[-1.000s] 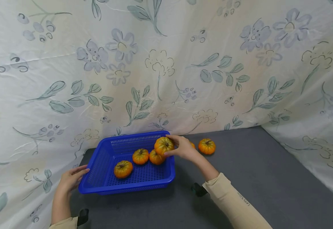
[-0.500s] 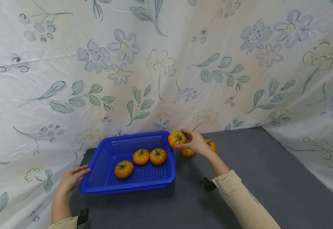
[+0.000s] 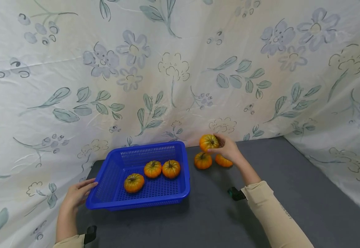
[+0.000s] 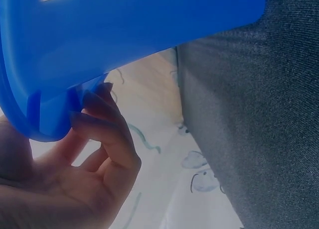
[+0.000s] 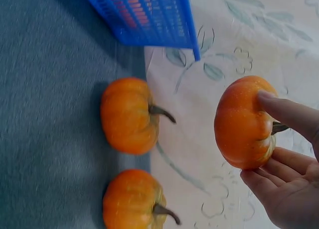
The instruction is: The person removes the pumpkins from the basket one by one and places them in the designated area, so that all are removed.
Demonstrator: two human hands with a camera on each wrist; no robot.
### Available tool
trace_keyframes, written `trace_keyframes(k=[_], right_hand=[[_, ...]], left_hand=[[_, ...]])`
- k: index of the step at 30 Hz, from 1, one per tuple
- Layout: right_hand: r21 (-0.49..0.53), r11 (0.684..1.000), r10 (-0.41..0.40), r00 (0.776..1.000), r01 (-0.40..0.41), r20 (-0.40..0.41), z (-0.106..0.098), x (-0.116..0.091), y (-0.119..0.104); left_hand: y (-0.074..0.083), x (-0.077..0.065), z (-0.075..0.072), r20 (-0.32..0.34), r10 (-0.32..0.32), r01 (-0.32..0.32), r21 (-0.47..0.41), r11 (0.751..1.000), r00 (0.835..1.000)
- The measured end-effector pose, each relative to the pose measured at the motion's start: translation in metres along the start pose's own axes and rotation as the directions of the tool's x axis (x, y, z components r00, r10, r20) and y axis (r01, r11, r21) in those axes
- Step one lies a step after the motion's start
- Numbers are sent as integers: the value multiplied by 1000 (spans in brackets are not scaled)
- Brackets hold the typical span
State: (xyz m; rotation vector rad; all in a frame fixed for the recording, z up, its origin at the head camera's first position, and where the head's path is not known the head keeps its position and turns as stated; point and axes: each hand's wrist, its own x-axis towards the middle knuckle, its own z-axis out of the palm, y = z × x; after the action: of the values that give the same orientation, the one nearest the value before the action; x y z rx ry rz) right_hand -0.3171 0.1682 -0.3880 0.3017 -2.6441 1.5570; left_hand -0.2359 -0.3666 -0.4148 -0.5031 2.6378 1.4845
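Fingers of the right hand pinch one pumpkin in the air right of the blue basket, above two table pumpkins; the left hand grips the basket's left rim. Risk as I see it: a fingertip hold on smooth, rounded skin could slip, or coming down too close could knock a table pumpkin and set it rolling. Versus half a second ago, held one's moved from the basket's right rim to well clear; left hand hasn't budged.
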Motion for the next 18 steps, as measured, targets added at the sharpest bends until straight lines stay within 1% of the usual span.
trace_keyframes(k=[5,10,12,18], right_hand=[[-10,1000,20,998,-21,-56,-10,0,11],[-75,995,59,992,-68,-115,-21,0,23],[-101,992,62,988,-77,-141,-25,-1,28],[-111,988,85,978,-108,-193,-35,-4,42]], left_hand=[[0,0,0,3,3,-3,3,1000,1000],[-1,0,0,-2,-4,4,-4,1000,1000],[-1,1,1,-1,-6,6,-7,1000,1000],[-2,0,-1,0,7,-7,3,1000,1000]])
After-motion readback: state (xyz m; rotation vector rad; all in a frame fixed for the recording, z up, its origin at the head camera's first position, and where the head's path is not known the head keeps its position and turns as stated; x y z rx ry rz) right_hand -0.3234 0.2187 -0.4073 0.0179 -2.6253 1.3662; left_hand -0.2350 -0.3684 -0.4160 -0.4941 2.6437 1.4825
